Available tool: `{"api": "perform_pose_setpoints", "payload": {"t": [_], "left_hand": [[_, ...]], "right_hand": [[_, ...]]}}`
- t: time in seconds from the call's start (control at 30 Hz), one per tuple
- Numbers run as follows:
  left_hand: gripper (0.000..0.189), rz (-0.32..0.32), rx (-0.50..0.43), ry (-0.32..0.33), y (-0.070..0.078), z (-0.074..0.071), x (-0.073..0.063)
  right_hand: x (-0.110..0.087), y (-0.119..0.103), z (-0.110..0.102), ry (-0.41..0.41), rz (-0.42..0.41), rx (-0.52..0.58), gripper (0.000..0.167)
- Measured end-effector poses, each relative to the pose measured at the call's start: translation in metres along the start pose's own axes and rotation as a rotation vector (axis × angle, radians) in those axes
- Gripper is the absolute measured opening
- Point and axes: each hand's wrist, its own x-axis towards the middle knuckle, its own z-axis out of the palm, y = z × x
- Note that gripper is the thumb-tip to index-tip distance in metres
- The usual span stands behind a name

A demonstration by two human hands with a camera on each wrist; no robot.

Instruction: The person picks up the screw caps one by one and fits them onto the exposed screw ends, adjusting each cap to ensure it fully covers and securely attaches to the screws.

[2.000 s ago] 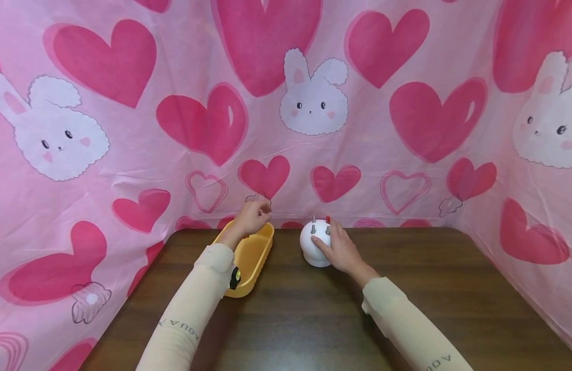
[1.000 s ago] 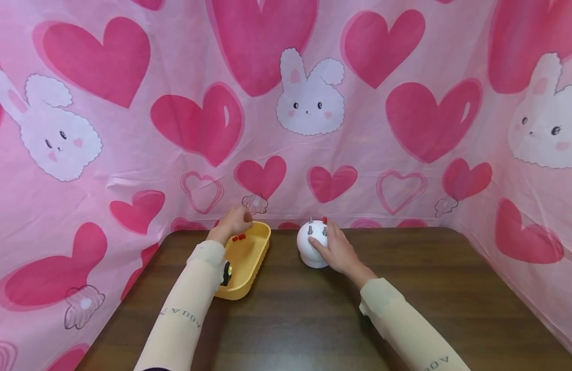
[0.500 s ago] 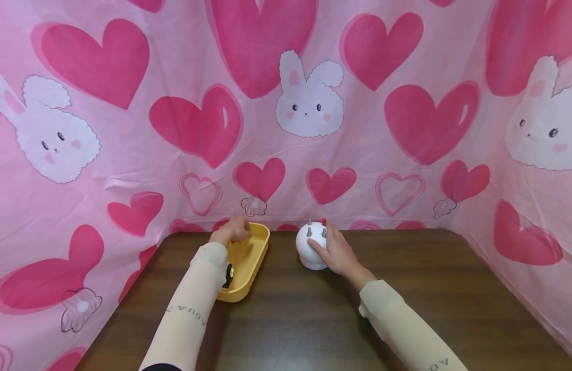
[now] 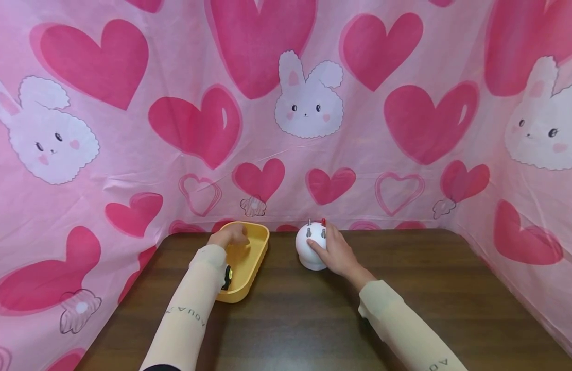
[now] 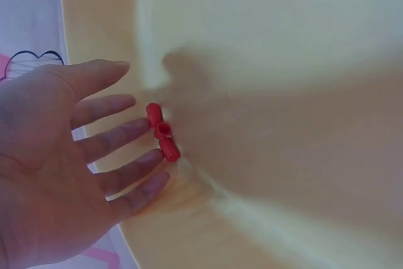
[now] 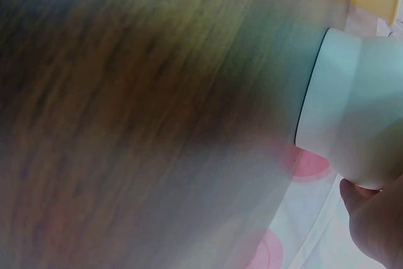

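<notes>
Adjoining left fingers [image 5: 119, 138], red caps [image 5: 169, 148], wrist view only

The left sleeve [image 4: 181, 322] bears "AQUA"; the right sleeve [image 4: 406, 319], partial letters.

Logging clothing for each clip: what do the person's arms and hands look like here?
The left sleeve and right sleeve are cream, with bunched cuffs and dark lettering. A black piece with a yellow-green spot shows beside the left one. The left hand and right hand wear no gloves.
</notes>
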Motion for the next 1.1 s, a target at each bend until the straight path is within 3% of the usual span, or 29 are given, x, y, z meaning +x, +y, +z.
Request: {"api": "perform_pose_setpoints", "payload": {"t": [0.27,0.43,0.67,0.9,0.97,1.1], "left_hand": [[0.014,0.012,0.048,0.026,-0.0001,0.0006,-0.0001],[0.012,-0.019,0.052,0.041,-0.0003,0.0006,-0.0014],[0.016,-0.18,-0.07,-0.018,-0.0001,-0.0013,-0.0066],[0.017,-0.133,-0.051,0.009,-0.0003,-0.0002,-0.0056],[0.017,-0.163,-0.081,-0.005,-0.0004,0.0006,-0.0066],[0.012,-0.104,-0.056,0.016,-0.0008,0.0019,-0.005]], "right_hand": [[-0.0011,-0.0001,0.0005,0.006,-0.004,0.002,0.094],[-0.0011,0.0002,0.0018,0.006,0.001,0.004,0.094],[-0.0008,0.0004,0.0036,0.006,0.011,0.0,0.092],[-0.0007,0.0006,0.0028,0.004,0.008,0.005,0.092],[-0.0006,0.0009,0.0025,0.004,0.01,0.007,0.093],[0.0,0.0012,0.0026,0.003,0.007,0.006,0.094]]}}
